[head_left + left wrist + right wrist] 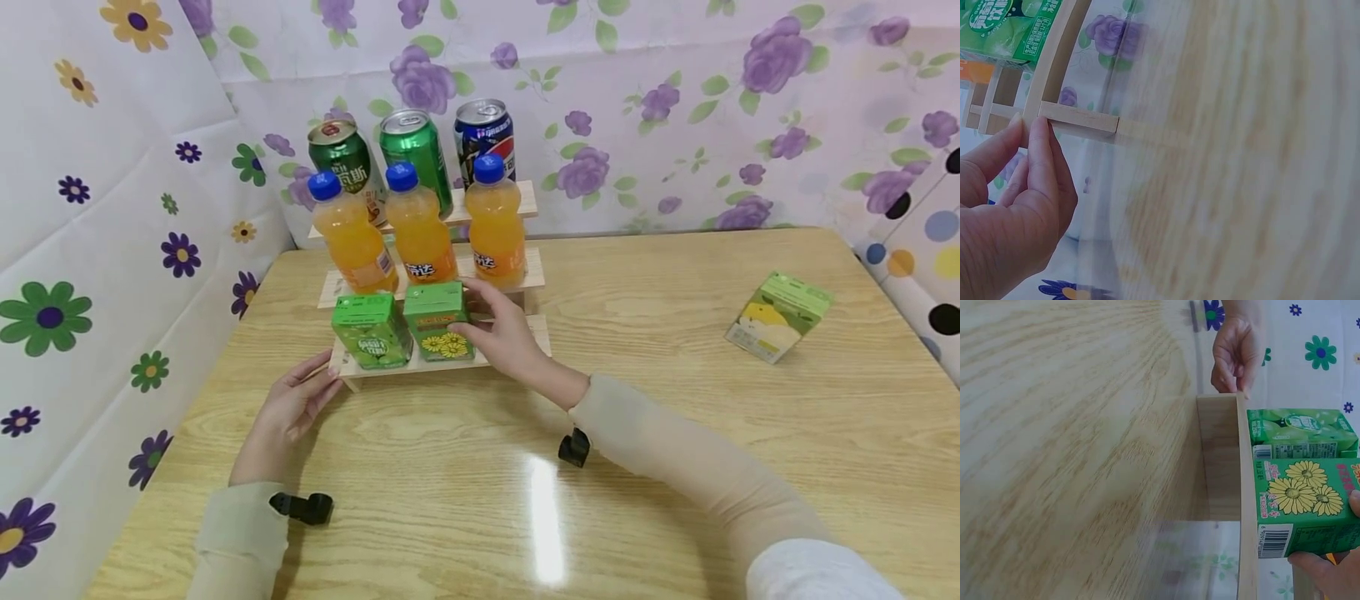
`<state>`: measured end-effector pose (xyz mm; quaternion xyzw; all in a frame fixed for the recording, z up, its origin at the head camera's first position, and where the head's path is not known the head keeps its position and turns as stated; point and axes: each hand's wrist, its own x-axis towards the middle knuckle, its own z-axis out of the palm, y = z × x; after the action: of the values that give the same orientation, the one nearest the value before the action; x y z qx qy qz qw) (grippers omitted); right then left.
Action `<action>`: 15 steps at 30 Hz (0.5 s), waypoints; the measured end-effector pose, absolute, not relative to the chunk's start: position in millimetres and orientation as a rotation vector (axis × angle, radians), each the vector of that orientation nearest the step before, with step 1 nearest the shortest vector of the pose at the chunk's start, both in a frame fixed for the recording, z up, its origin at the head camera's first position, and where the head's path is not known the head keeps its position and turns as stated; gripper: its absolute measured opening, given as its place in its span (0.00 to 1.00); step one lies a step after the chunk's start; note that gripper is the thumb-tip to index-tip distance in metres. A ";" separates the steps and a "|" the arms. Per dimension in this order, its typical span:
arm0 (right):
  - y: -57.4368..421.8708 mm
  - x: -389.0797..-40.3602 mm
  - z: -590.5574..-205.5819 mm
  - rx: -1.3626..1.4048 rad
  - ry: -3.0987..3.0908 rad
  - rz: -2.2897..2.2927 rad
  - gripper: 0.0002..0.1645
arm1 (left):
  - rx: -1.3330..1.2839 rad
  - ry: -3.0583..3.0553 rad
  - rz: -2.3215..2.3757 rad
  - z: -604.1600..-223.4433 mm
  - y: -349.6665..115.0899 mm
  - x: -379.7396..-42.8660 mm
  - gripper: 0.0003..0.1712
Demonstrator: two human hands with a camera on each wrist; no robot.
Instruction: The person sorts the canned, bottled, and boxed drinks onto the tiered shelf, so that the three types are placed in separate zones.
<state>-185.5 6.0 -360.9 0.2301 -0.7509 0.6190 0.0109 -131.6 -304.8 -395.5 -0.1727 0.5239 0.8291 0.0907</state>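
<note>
My right hand [507, 335] grips a green drink carton with yellow flowers [442, 333], thumb on its front and fingers behind. The carton stands upright at the lowest tier of a wooden step shelf [517, 354]. To its left on the same tier is another green drink carton [372, 340], printed with fruit. My left hand [296, 396] pinches the front left corner of that tier; the left wrist view shows thumb and fingertips [1040, 128] on the wood, close to a short leg. In the right wrist view, the right fingers [1313, 565] lie against the flowered carton's side.
On the middle tier stand orange soda bottles with blue caps [422, 237]. Behind them on the top tier are two green cans [416, 150] and a dark blue can [480, 137]. A pear-printed drink carton [776, 318] is on the table at right. Flowered cloth [637, 125] hangs behind.
</note>
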 end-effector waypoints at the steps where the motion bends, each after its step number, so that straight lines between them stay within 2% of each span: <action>1: 6.3 -185.9 -360.6 0.726 -2.348 1.935 0.33 | -0.516 1.555 2.464 -395.3 -304.9 -131.6 0.17; 15: 30.5 -184.4 -361.4 0.773 -2.409 1.750 0.34 | -0.512 1.543 2.461 -395.1 -303.2 -131.9 0.17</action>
<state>-184.4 30.5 -361.4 0.2510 -0.7826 0.5687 0.0326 -131.9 -303.2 -395.1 -0.1727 0.5206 0.8306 0.0960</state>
